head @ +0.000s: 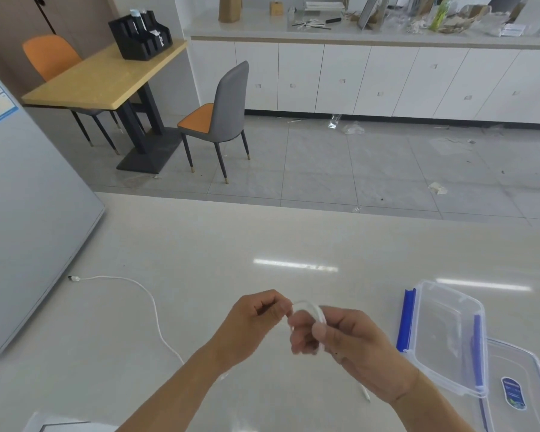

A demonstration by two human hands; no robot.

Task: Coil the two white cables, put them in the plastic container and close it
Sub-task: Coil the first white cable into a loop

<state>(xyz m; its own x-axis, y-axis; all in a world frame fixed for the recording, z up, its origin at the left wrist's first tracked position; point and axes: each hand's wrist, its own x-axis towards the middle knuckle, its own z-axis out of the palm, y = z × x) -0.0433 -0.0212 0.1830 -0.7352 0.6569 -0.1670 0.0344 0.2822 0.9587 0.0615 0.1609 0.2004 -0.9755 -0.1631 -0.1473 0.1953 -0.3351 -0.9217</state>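
The counter (262, 238) lies open ahead of the hands. A loose cable (150, 302) trails across its left side; the container (449, 332) and lid (518, 388) crowd the right edge.

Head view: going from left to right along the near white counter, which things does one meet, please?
Loose white cable lying on the counter → left hand → coiled white cable pinched between both hands → right hand → clear plastic container with blue clips, its lid off, partly under it on its right.
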